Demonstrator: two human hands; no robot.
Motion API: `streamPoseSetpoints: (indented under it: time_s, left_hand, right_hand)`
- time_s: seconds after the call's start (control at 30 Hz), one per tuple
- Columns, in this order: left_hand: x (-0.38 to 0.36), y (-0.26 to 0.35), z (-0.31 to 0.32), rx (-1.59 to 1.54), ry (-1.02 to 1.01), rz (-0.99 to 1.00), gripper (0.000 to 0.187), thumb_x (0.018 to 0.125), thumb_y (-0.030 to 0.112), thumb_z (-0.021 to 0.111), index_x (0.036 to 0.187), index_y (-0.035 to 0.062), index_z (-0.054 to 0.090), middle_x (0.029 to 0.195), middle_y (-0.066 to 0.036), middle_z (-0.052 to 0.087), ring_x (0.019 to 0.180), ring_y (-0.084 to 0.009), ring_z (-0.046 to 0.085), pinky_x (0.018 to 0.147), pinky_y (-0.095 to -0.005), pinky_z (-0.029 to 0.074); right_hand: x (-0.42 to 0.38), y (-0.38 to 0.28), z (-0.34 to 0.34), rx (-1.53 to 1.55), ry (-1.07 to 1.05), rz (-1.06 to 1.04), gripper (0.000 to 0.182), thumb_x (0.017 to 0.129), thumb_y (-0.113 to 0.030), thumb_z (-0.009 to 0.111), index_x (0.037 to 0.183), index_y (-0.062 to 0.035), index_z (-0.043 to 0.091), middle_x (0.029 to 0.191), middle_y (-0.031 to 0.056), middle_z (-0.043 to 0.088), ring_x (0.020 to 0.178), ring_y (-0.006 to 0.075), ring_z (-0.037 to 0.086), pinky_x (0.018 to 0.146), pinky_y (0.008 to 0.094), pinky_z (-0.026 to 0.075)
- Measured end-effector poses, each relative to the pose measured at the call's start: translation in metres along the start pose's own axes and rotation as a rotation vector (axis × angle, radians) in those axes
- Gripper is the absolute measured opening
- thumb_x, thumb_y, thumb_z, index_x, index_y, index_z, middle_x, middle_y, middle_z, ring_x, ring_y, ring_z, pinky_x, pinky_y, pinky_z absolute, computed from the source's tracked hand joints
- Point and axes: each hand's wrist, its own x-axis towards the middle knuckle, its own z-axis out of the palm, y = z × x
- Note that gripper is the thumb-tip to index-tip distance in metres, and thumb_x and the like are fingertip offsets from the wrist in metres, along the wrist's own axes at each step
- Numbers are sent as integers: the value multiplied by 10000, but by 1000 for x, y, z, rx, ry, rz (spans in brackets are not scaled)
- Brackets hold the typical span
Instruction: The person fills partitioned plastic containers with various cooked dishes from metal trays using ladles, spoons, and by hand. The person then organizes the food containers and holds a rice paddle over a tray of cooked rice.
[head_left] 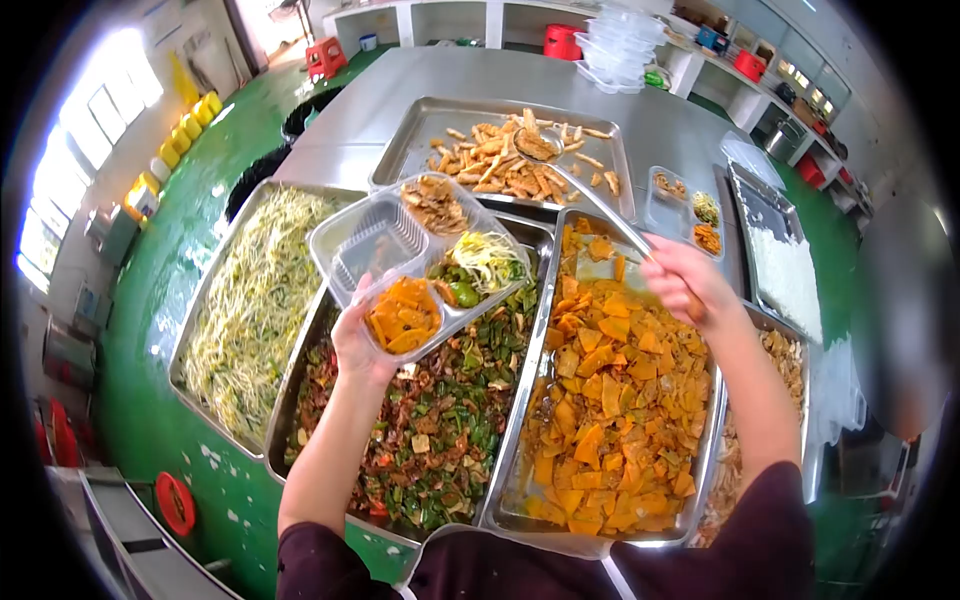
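Note:
A clear compartment box (pixel 368 238) is in my left hand (pixel 360 338), tilted above the tray of green peppers and meat (pixel 425 440). It holds pumpkin, brown meat strips, and sprouts with green vegetables; one large compartment is bare. My right hand (pixel 690 283) is closed around the handle of a long metal ladle (pixel 600 205). The ladle's bowl, with food in it, is over the tray of fried strips (pixel 490 160) at the back. Below my right hand lies the tray of orange pumpkin slices (pixel 620 400).
Bean sprouts fill a tray (pixel 255 300) on the left. A filled box (pixel 685 212) sits right of the fried strips, near a tray of white rice (pixel 780 265). Stacked clear boxes (pixel 618 50) stand at the back. Another tray (pixel 775 370) is partly behind my right arm.

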Motion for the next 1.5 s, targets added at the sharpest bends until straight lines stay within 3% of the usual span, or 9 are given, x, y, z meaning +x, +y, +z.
streamPoseSetpoints:
  time_s: [0.2, 0.5, 0.53, 0.6, 0.67, 0.87, 1.0, 1.3, 1.5]
  left_hand:
    - [-8, -2, -4, -9, 2, -69, 864, 722, 226, 610, 1428, 60, 139, 1310, -205, 442, 1175, -361, 478, 998, -527, 383]
    - [-9, -6, -5, 41, 41, -199, 738, 722, 300, 642, 1363, 73, 354, 1301, -174, 467, 1180, -360, 473, 991, -584, 352]
    - [-9, -6, -6, 32, 39, -203, 739, 722, 300, 642, 1362, 71, 353, 1300, -175, 468, 1180, -361, 474, 991, -584, 353]
    - [-7, -6, -9, 15, 29, -211, 741, 721, 302, 643, 1362, 68, 351, 1298, -177, 470, 1179, -361, 475, 992, -584, 353]
    - [-7, -5, -8, 6, 14, -216, 740, 722, 300, 642, 1360, 62, 351, 1296, -179, 471, 1175, -361, 479, 991, -584, 355]
    - [-11, 0, -3, -11, -50, -234, 765, 759, 231, 590, 1400, 37, 220, 1320, -199, 455, 1184, -360, 477, 1012, -544, 364]
    - [-11, 0, 0, 7, -42, -244, 758, 765, 223, 583, 1401, 37, 216, 1325, -202, 450, 1190, -365, 472, 1009, -545, 370]
    - [-18, 2, -3, -41, -52, -249, 767, 756, 204, 572, 1407, 20, 210, 1324, -217, 443, 1193, -363, 472, 1005, -543, 375]
    - [-23, -1, 3, -41, 2, -228, 757, 739, 230, 591, 1389, 19, 265, 1314, -208, 449, 1184, -361, 477, 1000, -545, 378]
  right_hand:
    - [-75, 20, 48, -45, -2, 132, 539, 921, -53, 446, 1423, -46, 247, 726, 7, 484, 465, 18, 383, 321, 137, 329]
    - [-106, 43, 70, -573, 164, 251, 584, 906, -21, 443, 1446, -150, 264, 735, -11, 453, 485, 23, 358, 399, 149, 320]
    - [-107, 44, 67, -843, 138, 223, 579, 906, -37, 444, 1444, -160, 267, 759, 32, 503, 507, 92, 463, 442, 218, 408]
    - [-106, 59, 48, -1436, 73, -226, 575, 898, -44, 453, 1436, -148, 278, 794, 83, 534, 562, 180, 534, 494, 287, 454]
    - [-112, 64, 54, -1780, 84, -410, 578, 870, -47, 478, 1416, -101, 299, 861, 180, 558, 679, 337, 596, 606, 401, 498]
    - [-122, 64, 64, -2206, 295, -444, 638, 782, -15, 523, 1393, -62, 343, 807, 124, 485, 589, 275, 560, 521, 372, 485]
    - [-118, 56, 71, -2501, 303, -648, 612, 752, -3, 516, 1350, -105, 441, 756, 56, 421, 595, 180, 538, 467, 290, 465]
    - [-135, 50, 54, -2579, 291, -569, 619, 734, 6, 534, 1334, -129, 465, 762, 43, 423, 613, 164, 539, 477, 281, 464]
    - [-138, 55, 72, -2155, 318, -411, 616, 773, 2, 546, 1366, -93, 407, 878, 110, 528, 691, 257, 581, 601, 352, 498]
